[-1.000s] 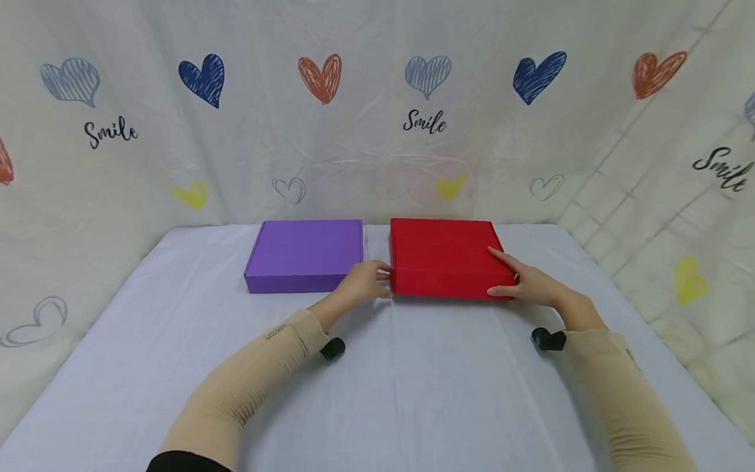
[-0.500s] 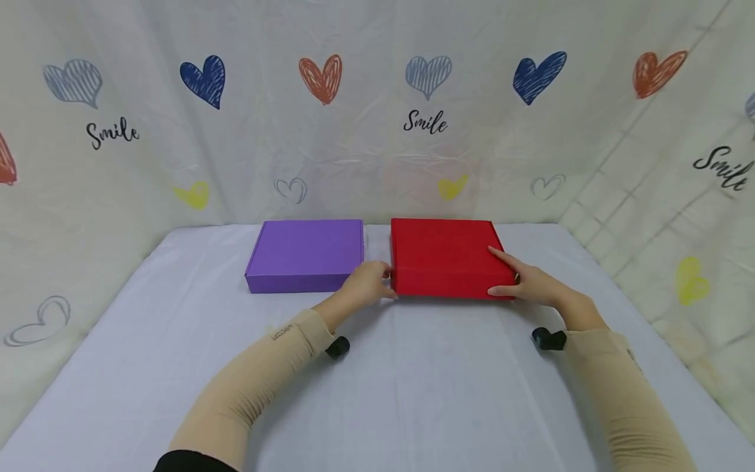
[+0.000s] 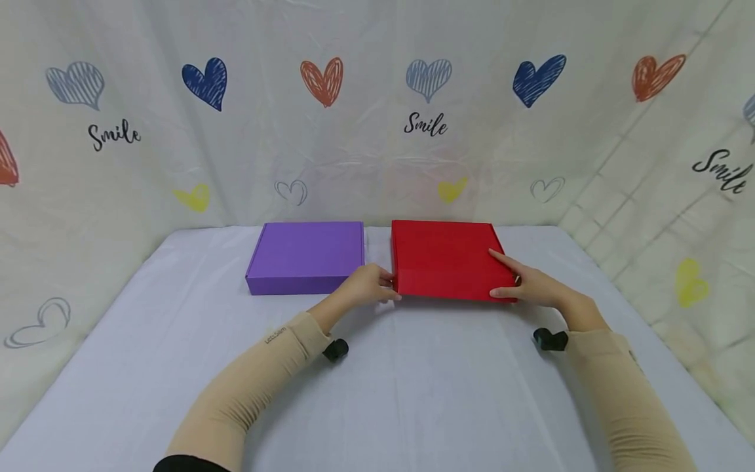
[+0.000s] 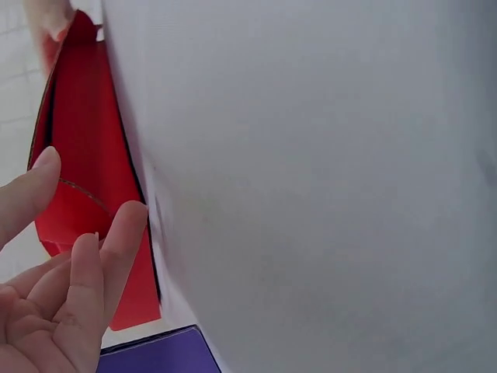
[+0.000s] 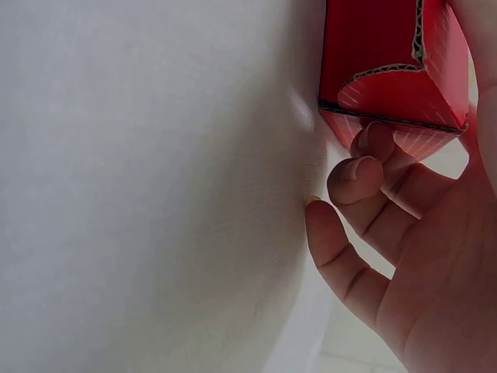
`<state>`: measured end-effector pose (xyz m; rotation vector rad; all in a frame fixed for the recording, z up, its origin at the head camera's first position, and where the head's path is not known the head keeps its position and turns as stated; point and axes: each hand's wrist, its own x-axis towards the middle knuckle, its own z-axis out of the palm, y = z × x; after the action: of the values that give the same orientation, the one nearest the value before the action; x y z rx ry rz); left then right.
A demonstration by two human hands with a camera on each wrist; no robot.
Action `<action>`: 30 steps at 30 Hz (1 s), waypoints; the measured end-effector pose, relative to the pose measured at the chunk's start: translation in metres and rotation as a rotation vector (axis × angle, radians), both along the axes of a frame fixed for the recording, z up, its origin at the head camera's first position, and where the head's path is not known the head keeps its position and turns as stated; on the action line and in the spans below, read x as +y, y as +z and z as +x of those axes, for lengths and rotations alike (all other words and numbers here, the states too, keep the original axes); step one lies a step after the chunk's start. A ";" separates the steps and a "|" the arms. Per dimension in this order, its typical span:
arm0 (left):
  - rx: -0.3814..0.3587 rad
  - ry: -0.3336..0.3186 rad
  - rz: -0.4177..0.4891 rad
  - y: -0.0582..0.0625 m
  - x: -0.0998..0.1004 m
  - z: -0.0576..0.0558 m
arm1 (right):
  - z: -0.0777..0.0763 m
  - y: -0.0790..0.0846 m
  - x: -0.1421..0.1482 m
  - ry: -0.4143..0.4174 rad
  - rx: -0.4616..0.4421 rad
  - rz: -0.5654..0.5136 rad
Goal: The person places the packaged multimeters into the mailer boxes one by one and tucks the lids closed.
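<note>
A red cardboard box (image 3: 445, 249) lies at the back of the table, right of centre. Its front flap (image 4: 78, 109) stands slightly away from the front wall in the left wrist view. My left hand (image 3: 367, 286) is at the box's front left corner, thumb at the flap's edge and fingers bent beside the wall. My right hand (image 3: 533, 286) holds the front right corner, with its thumb on the front and its index finger across the top. Its other fingers curl by the side wall, where cut cardboard edges show in the right wrist view. What lies inside is hidden.
To the left of the red box lies a closed purple box (image 3: 307, 252), close to my left hand. White cloth (image 3: 436, 393) covers the table. Behind it hangs a pale curtain (image 3: 366, 144) printed with hearts and "Smile".
My left hand has shifted slightly right, its thumb moving to the red box's front left corner. The front flap appears tilted out a little more. My right hand keeps its place.
</note>
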<state>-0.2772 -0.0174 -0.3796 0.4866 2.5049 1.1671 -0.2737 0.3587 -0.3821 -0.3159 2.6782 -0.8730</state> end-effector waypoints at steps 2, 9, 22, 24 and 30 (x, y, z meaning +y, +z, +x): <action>-0.013 -0.006 0.004 0.000 -0.001 0.000 | 0.000 0.000 0.000 0.005 -0.007 -0.012; -0.052 -0.018 0.011 0.001 -0.002 0.001 | -0.003 0.001 0.004 0.031 -0.034 -0.073; -0.082 -0.023 0.004 0.002 0.000 0.003 | -0.005 0.006 0.004 0.032 -0.070 -0.087; -0.088 -0.024 0.012 0.002 0.000 0.003 | -0.005 0.006 0.004 0.033 -0.071 -0.094; -0.152 0.005 0.079 0.002 -0.004 0.002 | -0.005 0.004 0.004 0.040 -0.066 -0.103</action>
<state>-0.2750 -0.0217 -0.3777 0.3958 2.3396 1.2601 -0.2782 0.3623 -0.3784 -0.3560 2.5632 -0.9931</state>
